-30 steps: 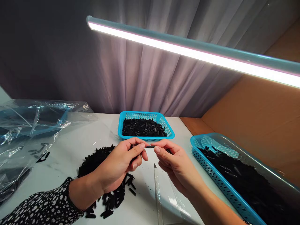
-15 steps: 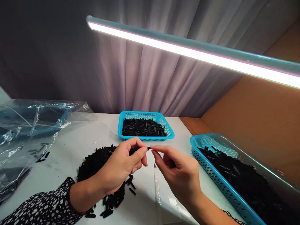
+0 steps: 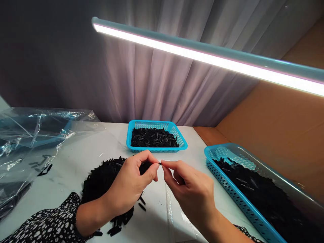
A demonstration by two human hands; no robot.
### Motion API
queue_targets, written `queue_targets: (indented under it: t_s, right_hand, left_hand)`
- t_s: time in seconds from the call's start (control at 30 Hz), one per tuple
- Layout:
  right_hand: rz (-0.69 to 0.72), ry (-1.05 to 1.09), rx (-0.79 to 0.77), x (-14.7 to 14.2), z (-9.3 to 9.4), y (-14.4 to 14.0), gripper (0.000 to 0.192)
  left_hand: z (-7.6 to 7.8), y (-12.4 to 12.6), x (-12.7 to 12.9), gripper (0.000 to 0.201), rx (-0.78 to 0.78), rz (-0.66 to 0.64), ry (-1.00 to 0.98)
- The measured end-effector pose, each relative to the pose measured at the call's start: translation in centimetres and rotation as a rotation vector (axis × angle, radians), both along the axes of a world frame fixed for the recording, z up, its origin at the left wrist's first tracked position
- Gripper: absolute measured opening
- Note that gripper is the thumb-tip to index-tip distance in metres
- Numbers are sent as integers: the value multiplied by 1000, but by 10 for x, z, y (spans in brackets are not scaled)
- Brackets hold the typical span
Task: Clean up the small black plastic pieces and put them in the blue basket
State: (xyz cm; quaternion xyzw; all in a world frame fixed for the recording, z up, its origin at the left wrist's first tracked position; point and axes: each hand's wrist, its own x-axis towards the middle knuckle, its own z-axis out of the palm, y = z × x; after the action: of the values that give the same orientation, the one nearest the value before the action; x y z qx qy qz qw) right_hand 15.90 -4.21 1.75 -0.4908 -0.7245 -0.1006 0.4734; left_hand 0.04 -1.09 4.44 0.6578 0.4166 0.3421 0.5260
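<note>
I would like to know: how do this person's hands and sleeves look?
The left hand and right hand are bare, with no gloves or rings visible. The left sleeve is black with irregular whitish spots and looks loose. Only a sliver of the right sleeve shows, similarly patterned.
</note>
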Motion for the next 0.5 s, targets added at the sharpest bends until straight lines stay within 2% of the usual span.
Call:
queue_targets:
  t_s: [0.1, 0.2, 0.37, 0.5]
  right_hand:
    - [-24, -70, 48, -1, -1, 0, 17]
    - [-12, -115, 85, -2, -1, 1, 18]
    - [28, -108, 60, -1, -3, 2, 22]
    - [-29, -90, 117, 2, -5, 6, 20]
  left_hand:
    - [0, -2, 1, 21, 27, 24, 13]
    - [-2, -3, 2, 22, -13, 12, -4]
    - [-3, -1, 3, 24, -88, -22, -33]
    - [-1, -2, 3, 24, -114, -42, -60]
